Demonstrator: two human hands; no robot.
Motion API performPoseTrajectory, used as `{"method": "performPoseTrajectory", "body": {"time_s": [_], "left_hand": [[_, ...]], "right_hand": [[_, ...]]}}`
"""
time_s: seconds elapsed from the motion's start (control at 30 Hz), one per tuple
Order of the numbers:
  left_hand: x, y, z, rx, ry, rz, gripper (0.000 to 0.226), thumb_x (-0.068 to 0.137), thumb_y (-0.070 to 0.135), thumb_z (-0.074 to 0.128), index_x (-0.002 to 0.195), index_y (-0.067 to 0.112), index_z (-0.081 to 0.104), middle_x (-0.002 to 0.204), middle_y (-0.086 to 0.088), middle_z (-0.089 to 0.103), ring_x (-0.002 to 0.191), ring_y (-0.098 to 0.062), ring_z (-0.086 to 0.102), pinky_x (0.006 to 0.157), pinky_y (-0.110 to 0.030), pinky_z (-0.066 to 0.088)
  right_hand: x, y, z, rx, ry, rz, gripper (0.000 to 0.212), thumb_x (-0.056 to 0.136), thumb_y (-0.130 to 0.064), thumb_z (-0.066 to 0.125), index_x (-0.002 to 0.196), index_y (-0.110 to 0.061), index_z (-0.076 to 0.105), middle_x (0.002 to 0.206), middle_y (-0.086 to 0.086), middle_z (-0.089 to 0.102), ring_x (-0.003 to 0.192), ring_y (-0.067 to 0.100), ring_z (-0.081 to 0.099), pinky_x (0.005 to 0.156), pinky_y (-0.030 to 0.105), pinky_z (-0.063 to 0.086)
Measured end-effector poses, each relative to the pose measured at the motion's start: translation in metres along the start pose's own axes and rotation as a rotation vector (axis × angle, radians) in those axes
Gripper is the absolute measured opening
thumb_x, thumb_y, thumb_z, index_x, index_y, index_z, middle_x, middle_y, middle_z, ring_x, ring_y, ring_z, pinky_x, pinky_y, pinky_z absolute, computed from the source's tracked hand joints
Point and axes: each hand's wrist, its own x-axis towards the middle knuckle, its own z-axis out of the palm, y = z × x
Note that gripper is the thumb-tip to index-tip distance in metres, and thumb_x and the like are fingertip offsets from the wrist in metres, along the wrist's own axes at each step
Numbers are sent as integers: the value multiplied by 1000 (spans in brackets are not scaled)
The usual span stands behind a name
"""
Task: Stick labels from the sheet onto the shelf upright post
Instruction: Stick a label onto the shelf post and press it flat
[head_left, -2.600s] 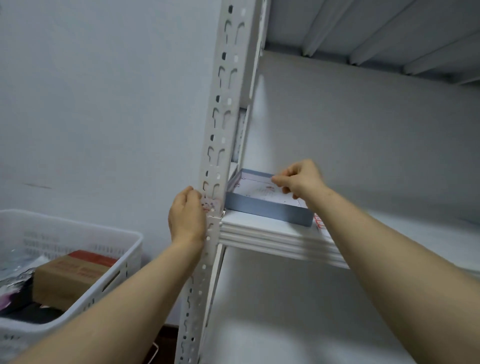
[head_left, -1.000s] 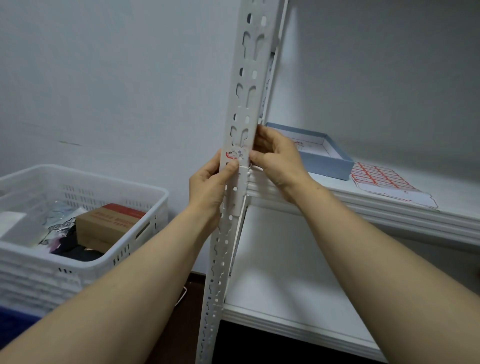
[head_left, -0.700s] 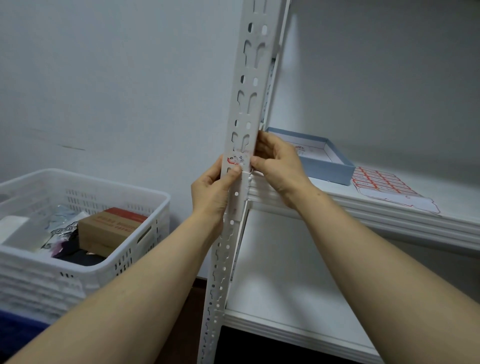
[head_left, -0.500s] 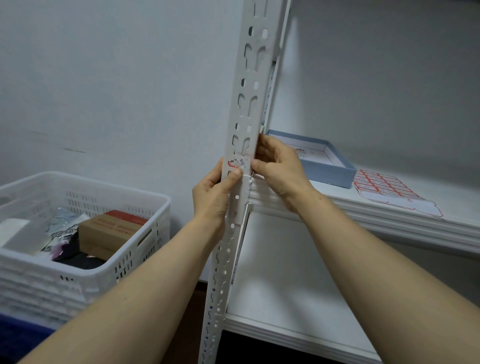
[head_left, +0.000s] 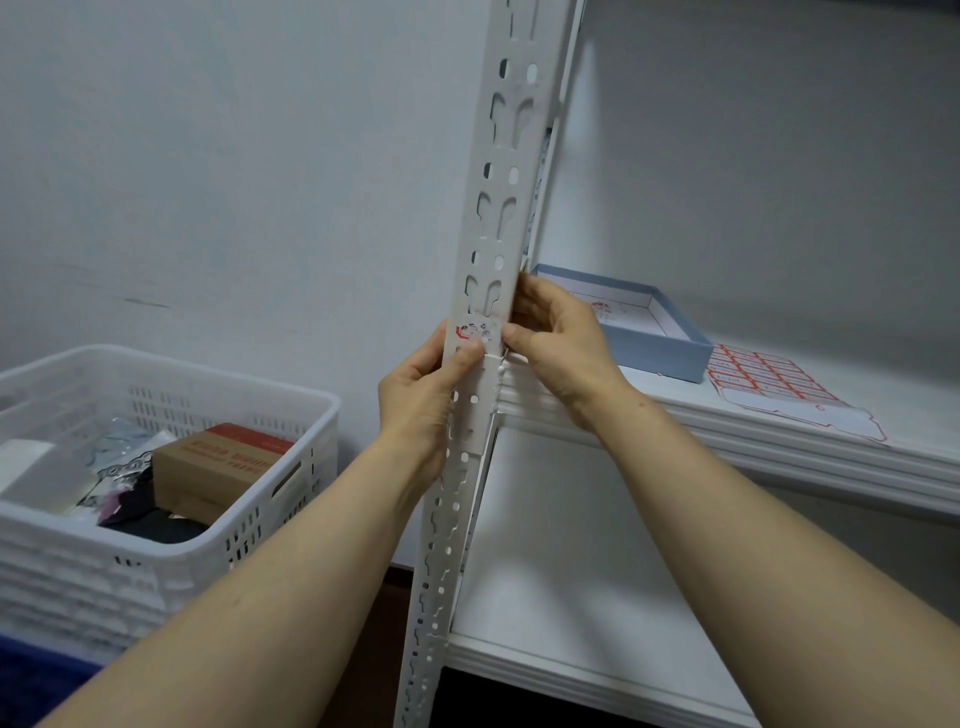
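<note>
The white perforated shelf upright post (head_left: 501, 208) rises through the middle of the view. A small white label with red edging (head_left: 474, 331) sits on its front face at the level of the middle shelf. My left hand (head_left: 421, 395) wraps the post from the left, thumb pressing just below the label. My right hand (head_left: 558, 345) grips the post's right edge, thumb against the label's right side. The label sheet (head_left: 779, 387), white with red-outlined labels, lies flat on the middle shelf to the right.
A shallow blue box (head_left: 636, 325) stands on the middle shelf (head_left: 779, 447) behind my right hand. A white plastic crate (head_left: 171, 561) with a brown carton (head_left: 221, 465) and other items sits at lower left. A lower shelf board (head_left: 571, 597) lies below.
My right hand left the blue box and came to the post. Both hands have since stayed on the post at the label, with only slight shifts.
</note>
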Motion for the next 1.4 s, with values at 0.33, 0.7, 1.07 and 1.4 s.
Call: {"method": "performPoseTrajectory", "body": {"time_s": [0.33, 0.7, 1.07, 1.4], "left_hand": [[-2, 4, -8, 31, -81, -20, 36, 83, 3, 63, 119, 9, 66, 105, -4, 73, 84, -4, 69, 67, -15, 53], [0, -3, -6, 45, -58, 35, 35, 85, 7, 64, 120, 11, 65, 108, -3, 72, 90, -7, 68, 72, -17, 54], [7, 4, -14, 121, -128, -9, 27, 97, 25, 50, 107, 10, 69, 108, -6, 72, 98, -14, 68, 87, -26, 53], [9, 10, -21, 76, -203, -32, 23, 98, 20, 48, 98, 16, 70, 91, 5, 75, 86, -4, 69, 75, -14, 53]], "right_hand": [[-1, 0, 0, -38, 3, -7, 46, 86, 12, 53, 126, -10, 54, 103, -8, 64, 93, -1, 61, 85, 18, 53], [-2, -3, -1, -15, -17, -8, 47, 85, 8, 57, 128, -10, 52, 103, -9, 63, 93, -4, 61, 88, 17, 52], [-11, 28, 10, -919, 430, -835, 12, 79, -22, 69, 76, -10, 71, 87, 7, 65, 84, 22, 54, 76, 28, 38], [9, 13, 18, -1247, 328, -1073, 10, 67, -4, 72, 64, -13, 70, 71, 1, 65, 64, 23, 56, 59, 26, 33]]}}
